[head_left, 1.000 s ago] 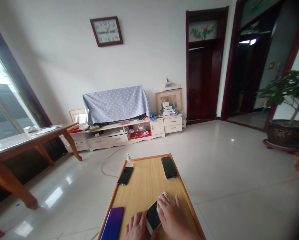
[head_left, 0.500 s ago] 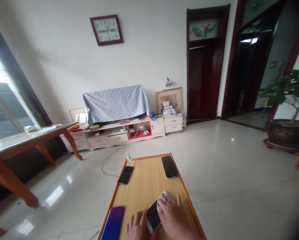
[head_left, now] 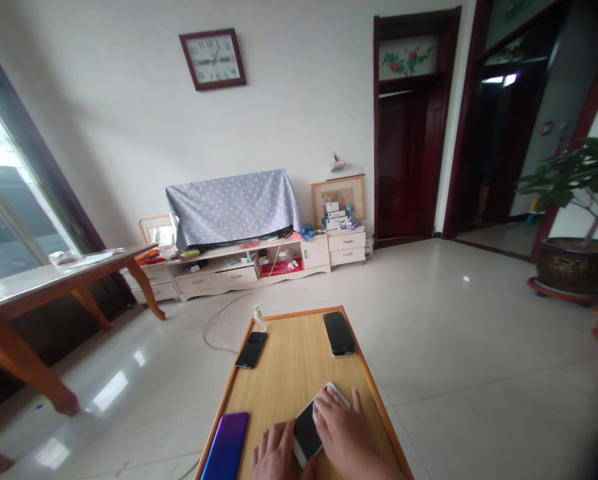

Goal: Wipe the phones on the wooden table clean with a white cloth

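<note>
A white-framed smartphone (head_left: 307, 433) with a dark screen lies at a slant on the small wooden table (head_left: 283, 380). My left hand (head_left: 273, 453) holds its lower left part, index finger along the edge and thumb at the bottom. Across its upper right part, my right hand (head_left: 346, 427) lies with fingers stretched out and the little finger apart. Something whitish shows under those fingertips; whether it is the phone's frame or a thin wipe, I cannot tell. A purple-blue phone (head_left: 225, 447) lies left of my left hand.
Farther up the table lie a black phone (head_left: 251, 350) on the left and another dark phone (head_left: 339, 334) on the right. A clear pump bottle (head_left: 259, 319) stands at the far left corner. A cable (head_left: 206, 330) runs across the floor. A larger table (head_left: 43, 273) stands left.
</note>
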